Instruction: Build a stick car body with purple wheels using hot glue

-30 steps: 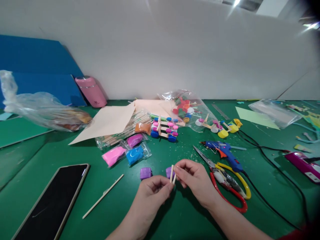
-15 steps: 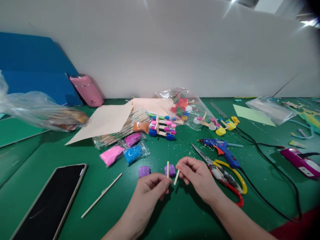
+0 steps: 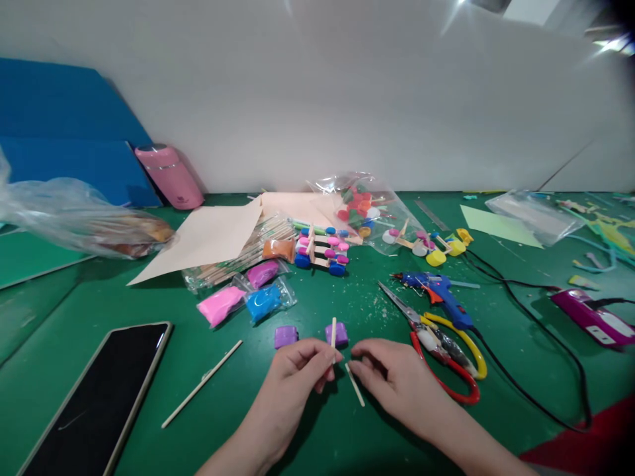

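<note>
My left hand (image 3: 303, 375) pinches a short wooden stick (image 3: 334, 332) upright between thumb and fingertips. Another short stick (image 3: 355, 385) lies slanted on the green table, its upper end close by the thumb of my right hand (image 3: 384, 370). That hand rests low over the table, its thumb and fingers a little apart with nothing between them. Behind my hands sit two purple blocks (image 3: 286, 336), the right one partly covered by the held stick. A longer wooden stick (image 3: 202, 383) lies to the left.
Scissors (image 3: 436, 344) and a blue glue gun (image 3: 439, 294) with a black cord lie on the right. A phone (image 3: 96, 400) lies at left. Farther back are clay packets (image 3: 265, 303), small wheeled models (image 3: 322, 251), a bag of coloured caps (image 3: 360, 208) and a pink flask (image 3: 171, 175).
The short stick that my right hand held now lies on the table. My right hand has moved down and its fingers have loosened. My left hand keeps its stick.
</note>
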The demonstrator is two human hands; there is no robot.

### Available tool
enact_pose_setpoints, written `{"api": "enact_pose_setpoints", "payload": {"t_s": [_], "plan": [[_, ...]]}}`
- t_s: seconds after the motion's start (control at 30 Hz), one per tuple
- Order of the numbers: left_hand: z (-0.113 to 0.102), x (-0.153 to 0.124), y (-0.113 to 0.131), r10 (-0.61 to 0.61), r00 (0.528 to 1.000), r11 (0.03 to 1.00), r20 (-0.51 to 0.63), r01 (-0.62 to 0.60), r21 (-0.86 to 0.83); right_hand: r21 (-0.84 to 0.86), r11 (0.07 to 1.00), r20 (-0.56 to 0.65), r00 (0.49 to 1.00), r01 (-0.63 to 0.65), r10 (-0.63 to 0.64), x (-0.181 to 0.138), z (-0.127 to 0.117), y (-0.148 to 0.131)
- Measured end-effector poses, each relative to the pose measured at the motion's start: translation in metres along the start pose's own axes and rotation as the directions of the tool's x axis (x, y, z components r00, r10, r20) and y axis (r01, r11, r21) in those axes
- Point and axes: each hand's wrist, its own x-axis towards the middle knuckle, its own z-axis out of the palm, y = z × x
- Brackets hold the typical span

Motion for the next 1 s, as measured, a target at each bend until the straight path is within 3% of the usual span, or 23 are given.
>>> {"api": "enact_pose_setpoints", "payload": {"t_s": [0.07,0.2,0.33,0.47,0.7,0.8,0.9,1.0], "plan": [[0.001,-0.001,-0.001,0.008,1.0,1.0,0.02,-0.009,0.022,0.185,0.982,-0.042,0.999,-0.02,0.028,0.002,-0.002,-0.005],[0.004,-0.003,0.0,0.025,0.996,0.996,0.088,-0.033,0.088,0.515,0.854,-0.026,0.995,-0.069,0.096,0.012,-0.002,-0.017],[0.005,-0.004,0.001,0.025,0.996,0.994,0.088,-0.034,0.104,0.566,0.822,-0.042,0.992,-0.071,0.115,0.021,0.003,-0.022],[0.004,-0.002,0.0,0.042,0.995,0.999,0.094,-0.043,0.012,0.591,0.805,-0.036,0.994,-0.062,0.103,0.021,0.004,-0.021],[0.002,-0.001,-0.002,0.026,0.995,0.995,0.092,-0.017,-0.096,0.548,0.836,-0.042,0.998,-0.022,0.054,0.019,0.007,-0.022],[0.002,-0.001,-0.001,0.006,0.996,0.992,0.089,0.006,-0.13,0.474,0.88,-0.052,0.998,-0.009,0.038,0.014,-0.004,-0.019],[0.002,-0.001,0.0,-0.007,0.996,0.983,0.088,0.023,-0.18,0.249,0.968,-0.246,0.965,-0.027,0.09,0.003,-0.03,0.0],[0.0,0.0,0.002,-0.015,0.997,0.968,0.082,0.035,-0.25,-0.031,0.98,-0.559,0.816,-0.198,0.147,-0.01,-0.063,0.039]]}}
